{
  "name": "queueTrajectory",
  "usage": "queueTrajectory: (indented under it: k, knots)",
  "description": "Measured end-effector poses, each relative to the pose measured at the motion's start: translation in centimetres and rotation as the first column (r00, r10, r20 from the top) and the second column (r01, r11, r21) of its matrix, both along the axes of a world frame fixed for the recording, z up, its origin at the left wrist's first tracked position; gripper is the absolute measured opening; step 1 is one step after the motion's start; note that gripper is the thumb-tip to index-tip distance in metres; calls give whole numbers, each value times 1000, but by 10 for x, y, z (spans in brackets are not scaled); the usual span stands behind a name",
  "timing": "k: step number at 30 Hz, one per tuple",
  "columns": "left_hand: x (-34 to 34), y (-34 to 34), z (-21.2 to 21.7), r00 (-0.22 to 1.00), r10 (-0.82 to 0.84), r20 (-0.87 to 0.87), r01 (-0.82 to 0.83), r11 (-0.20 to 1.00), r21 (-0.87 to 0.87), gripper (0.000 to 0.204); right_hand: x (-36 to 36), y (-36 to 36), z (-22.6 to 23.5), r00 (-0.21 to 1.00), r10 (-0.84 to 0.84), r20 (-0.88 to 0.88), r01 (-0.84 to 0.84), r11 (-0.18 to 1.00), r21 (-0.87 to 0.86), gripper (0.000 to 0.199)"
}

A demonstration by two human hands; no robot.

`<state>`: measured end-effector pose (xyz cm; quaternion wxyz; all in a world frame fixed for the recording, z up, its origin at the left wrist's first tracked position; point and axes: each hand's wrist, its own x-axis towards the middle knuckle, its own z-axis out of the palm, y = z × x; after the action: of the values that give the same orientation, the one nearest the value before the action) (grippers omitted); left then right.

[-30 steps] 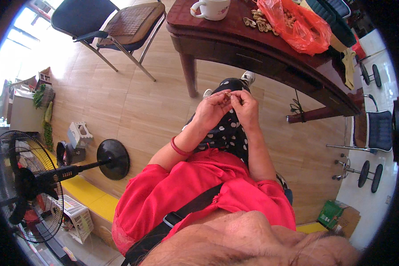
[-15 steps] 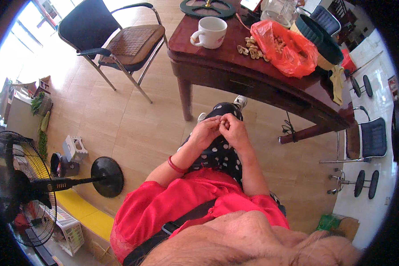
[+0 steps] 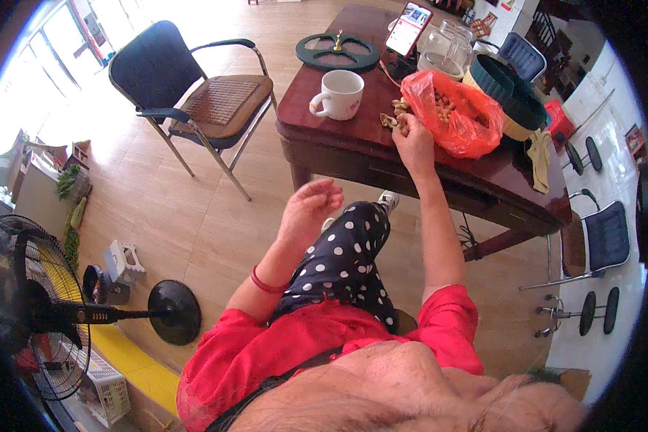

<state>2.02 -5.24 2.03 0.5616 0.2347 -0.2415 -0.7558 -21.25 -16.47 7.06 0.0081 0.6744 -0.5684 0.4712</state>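
Note:
My right hand [image 3: 416,150] reaches over the near edge of the dark red table, its fingertips pinched together beside a small pile of peanut shells [image 3: 387,120]. What sits between those fingertips is too small to make out. Right next to it lies an open red plastic bag [image 3: 475,138] with peanuts [image 3: 443,104] inside. My left hand [image 3: 309,210] hovers above my lap, with its fingers curled in; their content, if any, is hidden. A white mug [image 3: 342,93] stands on the table to the left of the shells.
Farther back on the table [image 3: 367,147] are a green divided tray [image 3: 336,56], a propped-up phone [image 3: 409,29], glass jars [image 3: 446,50] and a dark green container [image 3: 515,93]. A yellow cloth [image 3: 538,160] hangs at the right. One chair [image 3: 219,104] and a fan [image 3: 39,309] stand leftward.
My hands were together over my lap and have parted. The right one has moved forward to the shells on the table; the left one has shifted slightly left and turned.

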Motion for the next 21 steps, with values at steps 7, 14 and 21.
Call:
queueTrajectory:
  k: [7,14,21]
  knots:
    - [-6,-70,95,856,409,317,-207,832,-514,25,-10,-8,-5,978,39,205,-36,999,-18,21]
    - [-37,-156,131,422,821,385,-88,460,-884,22,-7,-3,-6,968,65,241,-47,996,-78,21]
    - [-49,-177,105,226,926,301,-52,320,-946,17,-4,3,-2,959,60,278,-57,998,-19,20]
